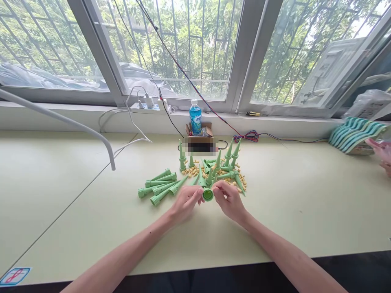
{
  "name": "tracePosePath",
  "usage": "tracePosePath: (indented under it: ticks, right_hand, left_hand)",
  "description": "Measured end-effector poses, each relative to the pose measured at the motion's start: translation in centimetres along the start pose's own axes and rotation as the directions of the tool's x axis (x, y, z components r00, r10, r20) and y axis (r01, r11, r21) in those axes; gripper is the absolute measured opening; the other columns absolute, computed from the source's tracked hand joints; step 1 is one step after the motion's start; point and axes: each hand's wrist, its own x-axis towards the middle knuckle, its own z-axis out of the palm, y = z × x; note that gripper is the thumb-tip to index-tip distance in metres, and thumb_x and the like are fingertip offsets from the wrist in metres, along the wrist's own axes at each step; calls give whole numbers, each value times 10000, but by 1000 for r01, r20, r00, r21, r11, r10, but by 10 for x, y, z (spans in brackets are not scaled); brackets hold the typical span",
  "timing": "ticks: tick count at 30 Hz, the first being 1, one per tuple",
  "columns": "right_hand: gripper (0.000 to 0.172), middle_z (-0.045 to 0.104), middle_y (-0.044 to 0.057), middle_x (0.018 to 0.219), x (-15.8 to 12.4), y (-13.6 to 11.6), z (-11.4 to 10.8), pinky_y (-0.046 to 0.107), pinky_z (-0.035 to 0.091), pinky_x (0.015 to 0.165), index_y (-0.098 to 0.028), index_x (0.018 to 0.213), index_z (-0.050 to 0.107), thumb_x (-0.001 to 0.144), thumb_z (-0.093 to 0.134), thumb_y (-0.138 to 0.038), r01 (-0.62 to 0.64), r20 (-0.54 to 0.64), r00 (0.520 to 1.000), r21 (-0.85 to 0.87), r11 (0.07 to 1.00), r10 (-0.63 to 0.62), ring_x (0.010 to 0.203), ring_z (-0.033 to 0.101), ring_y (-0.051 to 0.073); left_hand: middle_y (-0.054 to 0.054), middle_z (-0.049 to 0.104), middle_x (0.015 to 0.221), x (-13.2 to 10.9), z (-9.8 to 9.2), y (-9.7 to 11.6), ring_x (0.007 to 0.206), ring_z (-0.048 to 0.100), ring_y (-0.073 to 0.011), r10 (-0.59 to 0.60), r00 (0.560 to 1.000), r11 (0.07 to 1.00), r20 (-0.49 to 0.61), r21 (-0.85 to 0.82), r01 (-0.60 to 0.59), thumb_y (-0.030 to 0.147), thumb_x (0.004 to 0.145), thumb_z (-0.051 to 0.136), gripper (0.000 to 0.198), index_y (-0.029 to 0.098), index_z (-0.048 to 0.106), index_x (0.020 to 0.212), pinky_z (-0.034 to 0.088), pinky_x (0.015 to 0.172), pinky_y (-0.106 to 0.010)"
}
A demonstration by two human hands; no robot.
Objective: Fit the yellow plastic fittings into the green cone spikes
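A green plant watering spike (208, 194) points its round open end toward me, low over the table. My left hand (187, 200) grips it from the left between thumb and fingers. My right hand (227, 197) is closed in a pinch against the spike's right side; whatever those fingertips hold is hidden. Just beyond the hands, several green spikes stand or lie among small yellow valve pieces (191, 171). To the left of my left hand lies a loose group of green spikes (161, 185), their wide ends mostly toward the left.
Behind the spikes is a cardboard box (200, 140) with a blue bottle (195, 118). A coiled red-and-blue cable (247, 136) lies near the window sill. Stacked teal-and-white packs (356, 134) are at right, beside another person's hand (385, 166). A white bent tube (88, 130) hangs over the left.
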Motion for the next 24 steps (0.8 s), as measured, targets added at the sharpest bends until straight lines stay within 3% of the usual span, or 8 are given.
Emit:
tracePosePath:
  ticks: [4, 11, 16, 19, 24]
  right_hand:
    - [302, 436, -45, 590, 1, 1, -1, 234, 291, 474, -198, 770, 524, 1014, 480, -371, 11, -9, 1000, -5, 1000, -11, 496, 381, 94]
    - [341, 399, -46, 590, 2, -1, -1, 241, 268, 480, -200, 710, 470, 1014, 474, -353, -19, -28, 999, -49, 999, 18, 504, 338, 95]
    - [386, 335, -56, 566, 4, 0, -1, 248, 241, 473, -204, 657, 411, 1001, 502, -354, -57, -32, 998, -42, 997, 56, 494, 287, 91]
    - [395, 330, -55, 563, 5, 0, -1, 249, 244, 477, -202, 649, 417, 999, 508, -361, -70, -30, 997, -37, 997, 69, 498, 291, 93]
    - [395, 334, -54, 564, 4, 1, -1, 254, 230, 479, -199, 654, 434, 997, 514, -376, -91, -35, 995, -45, 995, 90, 506, 294, 96]
  left_hand:
    - [-12, 475, 560, 0, -1, 1, 566, 454, -129, 53, 999, 996, 12, 65, -54, 675, 979, 327, 691, 165, 439, 526, 356, 545, -249]
    - [-10, 498, 738, 0, -3, 4, 667, 511, -130, 83, 996, 991, 10, 100, -84, 462, 931, 594, 363, 161, 539, 735, 440, 519, -202]
    - [-17, 490, 862, -2, -1, 5, 670, 565, -108, 82, 997, 989, 11, 122, -83, 334, 907, 647, 184, 158, 601, 937, 503, 506, -192]
    - [-25, 515, 890, -2, 1, 5, 640, 569, -93, 123, 992, 983, 38, 133, -127, 252, 915, 625, 186, 170, 615, 1082, 482, 463, -169]
    - [-36, 564, 903, 0, 2, -1, 630, 564, -88, 217, 976, 956, 24, 199, -217, 203, 932, 606, 171, 179, 621, 1101, 478, 473, -167]
